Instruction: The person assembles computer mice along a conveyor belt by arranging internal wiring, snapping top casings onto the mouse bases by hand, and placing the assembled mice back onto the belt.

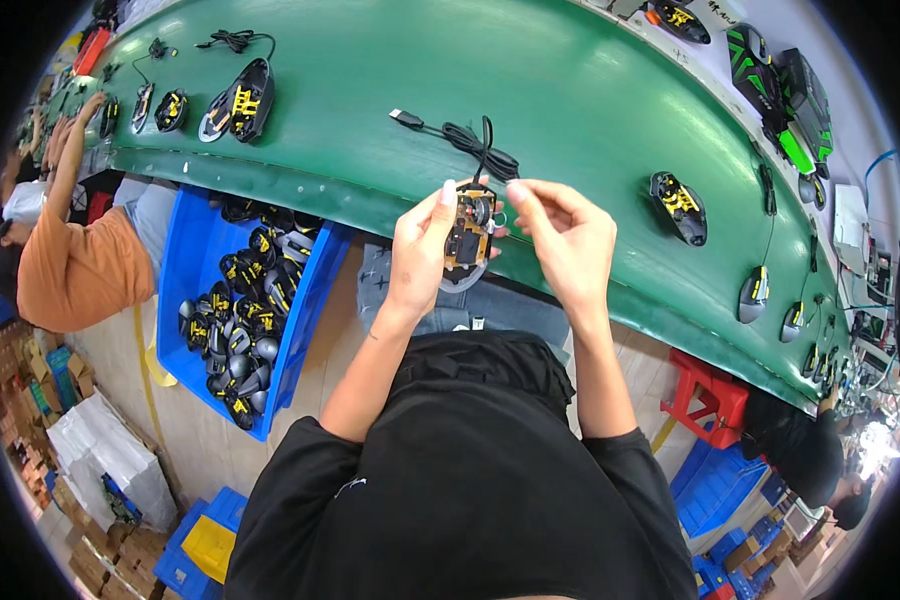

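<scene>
My left hand (422, 255) grips an opened computer mouse (467, 235), its circuit board and scroll wheel exposed, in front of me at the table's near edge. From the mouse's top runs a black cable (475, 143), bundled and lying on the green belt with its plug to the left. My right hand (568, 235) is at the mouse's upper right side. Its thumb and index finger are pinched together close to the cable end; whatever they hold is too small to make out. Part of a grey mouse shell shows below the board.
A blue bin (295, 340) full of mouse shells stands left below the green belt (570, 90). An opened mouse shell (678, 208) lies on the right; more mice lie along both ends. A person in an orange shirt (85, 270) works at left. A red stool (705, 398) stands at right.
</scene>
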`<state>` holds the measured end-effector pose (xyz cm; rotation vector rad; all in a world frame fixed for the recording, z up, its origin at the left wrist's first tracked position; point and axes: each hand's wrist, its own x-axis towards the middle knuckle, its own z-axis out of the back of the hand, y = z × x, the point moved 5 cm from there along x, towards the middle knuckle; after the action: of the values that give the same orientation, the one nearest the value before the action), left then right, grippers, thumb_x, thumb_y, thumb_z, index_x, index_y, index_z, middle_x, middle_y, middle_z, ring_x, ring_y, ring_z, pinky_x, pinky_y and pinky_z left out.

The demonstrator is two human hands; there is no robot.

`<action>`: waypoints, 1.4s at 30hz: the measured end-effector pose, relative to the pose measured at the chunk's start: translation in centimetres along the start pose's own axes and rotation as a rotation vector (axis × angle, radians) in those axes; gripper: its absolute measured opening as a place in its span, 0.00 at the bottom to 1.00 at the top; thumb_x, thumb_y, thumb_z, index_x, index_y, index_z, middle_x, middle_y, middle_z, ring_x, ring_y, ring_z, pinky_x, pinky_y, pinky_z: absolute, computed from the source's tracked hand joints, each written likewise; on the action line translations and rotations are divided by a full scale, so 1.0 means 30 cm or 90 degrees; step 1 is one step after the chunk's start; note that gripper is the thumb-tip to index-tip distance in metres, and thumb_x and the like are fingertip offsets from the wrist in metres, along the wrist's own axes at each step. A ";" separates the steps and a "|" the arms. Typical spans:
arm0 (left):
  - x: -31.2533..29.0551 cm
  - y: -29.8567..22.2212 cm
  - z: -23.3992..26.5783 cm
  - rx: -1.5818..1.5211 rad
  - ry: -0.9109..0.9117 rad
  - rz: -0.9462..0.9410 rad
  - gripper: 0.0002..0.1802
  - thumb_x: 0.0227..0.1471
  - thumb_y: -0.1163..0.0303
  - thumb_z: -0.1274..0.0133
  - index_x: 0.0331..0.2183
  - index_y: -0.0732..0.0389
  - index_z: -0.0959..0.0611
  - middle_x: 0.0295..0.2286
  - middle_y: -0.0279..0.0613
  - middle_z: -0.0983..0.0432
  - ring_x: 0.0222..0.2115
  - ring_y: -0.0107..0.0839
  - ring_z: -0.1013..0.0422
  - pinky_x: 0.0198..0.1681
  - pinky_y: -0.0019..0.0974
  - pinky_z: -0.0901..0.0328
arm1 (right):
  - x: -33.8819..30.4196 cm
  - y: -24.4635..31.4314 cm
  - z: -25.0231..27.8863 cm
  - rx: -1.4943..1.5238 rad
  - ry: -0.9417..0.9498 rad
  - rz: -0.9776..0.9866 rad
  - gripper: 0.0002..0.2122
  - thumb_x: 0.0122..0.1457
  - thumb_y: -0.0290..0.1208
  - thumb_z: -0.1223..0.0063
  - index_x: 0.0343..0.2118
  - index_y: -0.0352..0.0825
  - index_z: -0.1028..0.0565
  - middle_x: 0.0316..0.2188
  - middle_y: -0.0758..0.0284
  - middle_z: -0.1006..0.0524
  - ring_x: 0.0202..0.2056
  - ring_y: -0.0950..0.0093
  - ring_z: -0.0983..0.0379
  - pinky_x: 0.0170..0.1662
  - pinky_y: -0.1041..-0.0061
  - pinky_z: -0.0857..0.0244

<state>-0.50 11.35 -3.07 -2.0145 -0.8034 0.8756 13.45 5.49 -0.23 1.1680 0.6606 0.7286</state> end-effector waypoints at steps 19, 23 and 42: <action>-0.015 0.010 -0.018 -0.094 -0.001 -0.023 0.25 0.67 0.56 0.70 0.51 0.67 0.30 0.39 0.51 0.23 0.38 0.32 0.25 0.44 0.35 0.30 | -0.142 0.063 -0.065 -0.256 -0.044 0.698 0.09 0.42 0.17 0.42 0.24 0.33 0.31 0.24 0.62 0.23 0.28 0.68 0.24 0.29 0.72 0.29; -0.029 0.022 -0.020 -0.150 -0.015 -0.012 0.25 0.67 0.57 0.70 0.51 0.67 0.30 0.40 0.51 0.24 0.39 0.32 0.26 0.45 0.35 0.31 | -0.146 0.107 -0.048 -0.361 0.082 0.801 0.08 0.40 0.24 0.43 0.24 0.35 0.30 0.25 0.66 0.25 0.30 0.71 0.25 0.31 0.75 0.29; -0.010 0.079 -0.011 -0.097 -0.055 0.043 0.21 0.52 0.81 0.47 0.49 0.68 0.29 0.40 0.51 0.25 0.35 0.36 0.23 0.36 0.36 0.25 | -0.189 -0.005 0.023 -0.296 0.280 0.667 0.13 0.38 0.24 0.43 0.32 0.36 0.23 0.40 0.64 0.22 0.44 0.66 0.26 0.47 0.68 0.29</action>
<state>0.13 9.82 -4.80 -2.1598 -0.8781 0.9697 10.58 0.57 0.26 0.8620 0.1490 1.9484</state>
